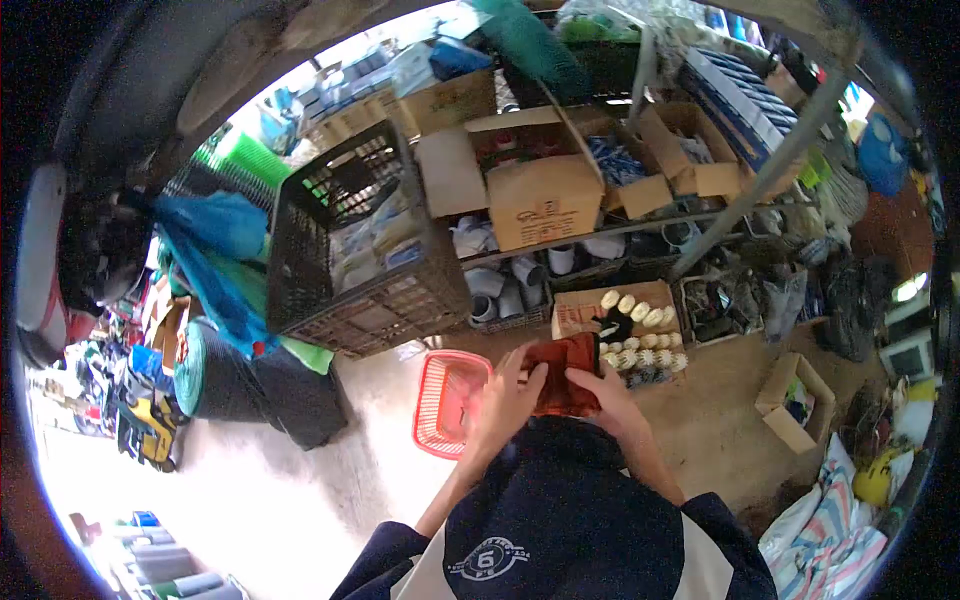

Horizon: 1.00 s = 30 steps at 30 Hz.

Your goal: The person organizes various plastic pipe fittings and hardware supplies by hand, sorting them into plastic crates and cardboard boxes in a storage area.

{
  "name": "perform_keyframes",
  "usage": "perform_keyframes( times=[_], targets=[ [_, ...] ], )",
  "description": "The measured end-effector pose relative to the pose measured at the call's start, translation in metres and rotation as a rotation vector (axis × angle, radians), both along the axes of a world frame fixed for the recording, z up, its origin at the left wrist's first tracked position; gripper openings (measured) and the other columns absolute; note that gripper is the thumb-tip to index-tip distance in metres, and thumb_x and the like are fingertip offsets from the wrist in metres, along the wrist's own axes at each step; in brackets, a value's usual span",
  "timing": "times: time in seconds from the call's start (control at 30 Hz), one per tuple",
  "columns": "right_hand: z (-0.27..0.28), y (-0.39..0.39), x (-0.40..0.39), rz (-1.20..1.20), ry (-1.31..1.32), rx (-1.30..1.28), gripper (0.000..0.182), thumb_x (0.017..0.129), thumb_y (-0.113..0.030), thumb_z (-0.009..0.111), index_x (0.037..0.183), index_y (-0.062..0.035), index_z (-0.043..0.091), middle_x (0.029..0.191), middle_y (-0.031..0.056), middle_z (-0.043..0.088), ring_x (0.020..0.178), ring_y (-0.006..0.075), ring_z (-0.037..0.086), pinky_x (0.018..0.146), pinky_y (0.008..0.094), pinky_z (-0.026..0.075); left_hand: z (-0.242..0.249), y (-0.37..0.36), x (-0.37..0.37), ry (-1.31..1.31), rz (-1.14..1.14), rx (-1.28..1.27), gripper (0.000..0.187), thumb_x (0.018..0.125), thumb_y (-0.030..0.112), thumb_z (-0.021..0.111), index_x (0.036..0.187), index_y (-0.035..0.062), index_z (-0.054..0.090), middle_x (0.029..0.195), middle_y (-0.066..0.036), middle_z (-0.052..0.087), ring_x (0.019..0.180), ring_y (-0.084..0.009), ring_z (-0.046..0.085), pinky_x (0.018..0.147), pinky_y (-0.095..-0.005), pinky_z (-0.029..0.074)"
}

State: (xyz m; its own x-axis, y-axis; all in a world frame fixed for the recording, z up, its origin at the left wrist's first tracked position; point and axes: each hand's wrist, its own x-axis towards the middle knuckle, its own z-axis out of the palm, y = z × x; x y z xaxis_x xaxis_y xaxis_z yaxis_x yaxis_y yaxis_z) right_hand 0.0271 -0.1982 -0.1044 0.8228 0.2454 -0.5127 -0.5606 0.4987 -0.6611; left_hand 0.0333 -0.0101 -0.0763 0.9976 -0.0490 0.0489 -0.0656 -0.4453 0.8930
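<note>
A reddish-brown wallet-like item [562,372] is held in front of my chest, between both hands. My left hand [512,400] has its fingers curled on the item's left side. At its right edge, my right hand [605,392] grips with the thumb on the near face. Left of my hands, a red plastic basket [430,405] rests on the floor with small items inside that I cannot make out. Just beyond the item is a cardboard box [573,303] with several cream-coloured ridged pieces.
A black crate [370,315] with bagged goods stands at the front left. Behind are shelves with open cardboard boxes [545,212] and grey pipe fittings [510,298]. Rolled mesh [215,380] lies left. A small open box [795,425] and a striped sack [825,530] are right.
</note>
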Motion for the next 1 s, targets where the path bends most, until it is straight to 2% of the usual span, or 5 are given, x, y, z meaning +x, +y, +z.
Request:
perform_keyframes(
  times=[0.07, 0.2, 0.27, 0.3, 1.0],
  targets=[
    [-0.022, 0.005, -0.014, 0.041, -0.400, -0.264, 0.049, 0.089, -0.014, 0.073, 0.131, -0.0011, 0.051, 0.117, 0.0085, 0.063, 0.106, 0.0209, 0.064, 0.085, 0.0365, 0.056, 0.037, 0.020, -0.001, -0.113, -0.055, -0.143, 0.040, 0.088, 0.005, 0.066, 0.127, -0.0004, 0.057, 0.111, -0.015, 0.064, 0.100, -0.0265, 0.062, 0.085, -0.0367, 0.051],
    [-0.029, 0.017, -0.010, -0.063, -0.082, -0.298, 0.041, 0.090, -0.012, 0.072, 0.125, -0.0013, 0.056, 0.112, 0.0099, 0.064, 0.099, 0.0222, 0.065, 0.081, 0.0368, 0.056, 0.156, 0.063, -0.011, -0.585, -0.698, -0.820, 0.033, 0.088, 0.022, 0.060, 0.104, -0.0057, 0.065, 0.103, -0.017, 0.069, 0.092, -0.0332, 0.067, 0.079, -0.0434, 0.052],
    [-0.027, 0.018, -0.001, -0.119, 0.149, -0.284, 0.043, 0.090, -0.014, 0.072, 0.128, -0.0015, 0.053, 0.115, 0.0102, 0.063, 0.098, 0.0235, 0.066, 0.078, 0.0372, 0.056, 0.207, 0.018, -0.040, -0.748, -0.378, -1.347, 0.015, 0.091, 0.022, 0.062, 0.083, 0.0096, 0.058, 0.082, -0.005, 0.066, 0.068, -0.0170, 0.058, 0.060, -0.0342, 0.044],
    [-0.025, 0.019, -0.003, -0.112, 0.134, -0.267, 0.045, 0.090, -0.015, 0.073, 0.128, -0.0013, 0.053, 0.115, 0.0102, 0.063, 0.098, 0.0237, 0.066, 0.077, 0.0376, 0.056, 0.220, 0.020, -0.041, -0.734, -0.498, -1.457, 0.015, 0.091, 0.022, 0.062, 0.083, 0.0092, 0.058, 0.082, -0.005, 0.066, 0.067, -0.0171, 0.058, 0.060, -0.0342, 0.044],
    [0.002, 0.010, -0.025, -0.180, 0.101, -0.275, 0.063, 0.087, -0.016, 0.074, 0.140, -0.0015, 0.043, 0.126, 0.0112, 0.057, 0.117, 0.0271, 0.058, 0.094, 0.0407, 0.052, 0.195, 0.030, -0.039, -0.543, -0.949, -1.587, 0.014, 0.087, 0.014, 0.067, 0.090, 0.0005, 0.064, 0.083, -0.010, 0.069, 0.060, -0.0201, 0.060, 0.053, -0.0332, 0.044]
  ],
)
